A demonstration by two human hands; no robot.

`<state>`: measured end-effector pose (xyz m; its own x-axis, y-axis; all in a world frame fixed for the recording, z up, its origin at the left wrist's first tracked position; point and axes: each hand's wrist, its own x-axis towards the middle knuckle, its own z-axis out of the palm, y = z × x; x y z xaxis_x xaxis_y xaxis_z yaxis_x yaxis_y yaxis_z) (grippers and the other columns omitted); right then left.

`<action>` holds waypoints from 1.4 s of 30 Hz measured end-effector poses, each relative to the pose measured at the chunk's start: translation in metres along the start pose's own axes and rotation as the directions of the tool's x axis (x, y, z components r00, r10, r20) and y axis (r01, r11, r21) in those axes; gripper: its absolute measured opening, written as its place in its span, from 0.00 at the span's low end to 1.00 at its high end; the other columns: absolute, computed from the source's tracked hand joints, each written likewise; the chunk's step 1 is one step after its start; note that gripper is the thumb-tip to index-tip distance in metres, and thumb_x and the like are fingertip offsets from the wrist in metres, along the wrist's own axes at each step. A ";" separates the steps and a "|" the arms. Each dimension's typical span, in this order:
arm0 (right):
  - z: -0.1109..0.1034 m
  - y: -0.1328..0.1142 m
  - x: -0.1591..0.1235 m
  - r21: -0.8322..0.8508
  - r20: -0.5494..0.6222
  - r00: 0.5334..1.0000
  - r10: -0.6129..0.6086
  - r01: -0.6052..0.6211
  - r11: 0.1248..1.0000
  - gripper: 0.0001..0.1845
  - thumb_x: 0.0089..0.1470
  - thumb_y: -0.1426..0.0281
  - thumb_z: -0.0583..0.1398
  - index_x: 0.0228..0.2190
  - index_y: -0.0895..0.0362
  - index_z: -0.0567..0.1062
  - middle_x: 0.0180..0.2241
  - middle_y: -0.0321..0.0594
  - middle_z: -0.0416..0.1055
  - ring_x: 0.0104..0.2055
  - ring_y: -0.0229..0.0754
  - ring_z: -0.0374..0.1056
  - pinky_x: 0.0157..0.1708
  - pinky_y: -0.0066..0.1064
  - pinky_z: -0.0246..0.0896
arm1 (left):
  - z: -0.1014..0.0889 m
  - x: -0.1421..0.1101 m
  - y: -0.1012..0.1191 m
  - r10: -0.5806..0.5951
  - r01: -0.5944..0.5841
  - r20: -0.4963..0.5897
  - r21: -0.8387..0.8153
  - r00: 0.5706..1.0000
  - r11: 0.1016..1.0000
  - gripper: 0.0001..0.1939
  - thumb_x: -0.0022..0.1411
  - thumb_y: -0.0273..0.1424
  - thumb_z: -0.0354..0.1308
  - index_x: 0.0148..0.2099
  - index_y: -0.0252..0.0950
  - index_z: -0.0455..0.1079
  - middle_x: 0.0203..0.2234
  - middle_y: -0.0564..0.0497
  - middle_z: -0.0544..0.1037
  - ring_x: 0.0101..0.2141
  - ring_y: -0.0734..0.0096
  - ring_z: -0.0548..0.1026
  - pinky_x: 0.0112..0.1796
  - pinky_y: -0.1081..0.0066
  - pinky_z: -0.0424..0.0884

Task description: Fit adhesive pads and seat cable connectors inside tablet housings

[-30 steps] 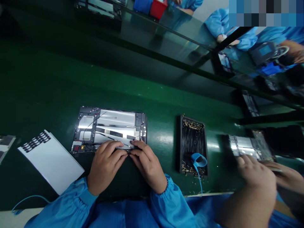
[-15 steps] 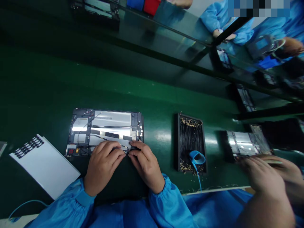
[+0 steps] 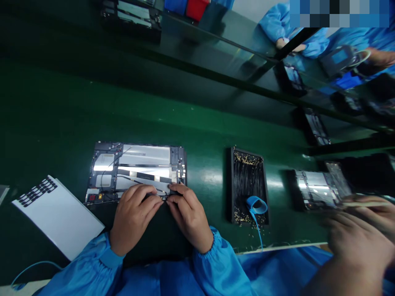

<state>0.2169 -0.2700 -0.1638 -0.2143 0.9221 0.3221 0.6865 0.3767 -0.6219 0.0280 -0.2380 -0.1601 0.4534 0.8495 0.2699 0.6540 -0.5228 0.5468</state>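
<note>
An opened tablet (image 3: 135, 164) lies back-up on the green belt, its silver battery and black cables exposed. My left hand (image 3: 133, 217) and my right hand (image 3: 189, 216) rest on its near edge, fingertips meeting and pinched together on a small dark part at the lower right of the tablet. What the fingers pinch is too small to name. Both wrists wear blue sleeves.
A white sheet (image 3: 58, 216) with black stickers lies left. A black tray (image 3: 248, 186) of small gold screws with a blue wrist strap stands right. A co-worker's hands (image 3: 358, 242) work on another tablet (image 3: 317, 190) at far right. Other people in blue sit across the belt.
My hands stay pinched at the tablet's near edge, barely shifting. The co-worker's hands at right have drawn back toward the lower right corner.
</note>
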 end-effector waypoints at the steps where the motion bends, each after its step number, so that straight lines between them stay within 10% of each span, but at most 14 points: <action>1: 0.000 -0.001 0.000 0.005 0.000 1.000 0.008 -0.008 1.000 0.11 0.63 0.79 0.58 0.45 0.55 0.73 0.49 0.50 0.72 0.56 0.48 0.70 0.57 0.46 0.72 | 0.000 0.000 0.000 -0.002 0.002 0.003 0.001 1.000 1.000 0.05 0.69 0.26 0.57 0.41 0.39 0.73 0.41 0.49 0.77 0.44 0.62 0.74 0.46 0.60 0.69; 30: 0.015 -0.015 -0.024 -0.275 -0.050 0.997 -0.057 0.041 0.961 0.22 0.60 0.75 0.63 0.56 0.56 0.74 0.55 0.51 0.72 0.62 0.55 0.65 0.59 0.54 0.69 | 0.001 -0.006 -0.005 -0.013 0.008 -0.149 -0.034 0.989 0.999 0.10 0.66 0.18 0.54 0.45 0.37 0.65 0.42 0.47 0.77 0.46 0.64 0.74 0.50 0.61 0.70; 42: 0.005 0.005 -0.024 0.057 -0.198 0.961 0.191 -0.183 0.981 0.20 0.61 0.72 0.64 0.53 0.52 0.72 0.55 0.50 0.70 0.59 0.51 0.68 0.56 0.51 0.71 | -0.040 -0.021 0.001 -0.120 0.112 -0.267 -0.045 0.956 0.993 0.11 0.65 0.20 0.59 0.47 0.39 0.70 0.46 0.47 0.77 0.49 0.62 0.75 0.51 0.57 0.71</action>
<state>0.2225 -0.2899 -0.1782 0.0625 0.9410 0.3325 0.6737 0.2060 -0.7097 -0.0051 -0.2540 -0.1332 0.1932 0.8942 0.4039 0.6729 -0.4204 0.6087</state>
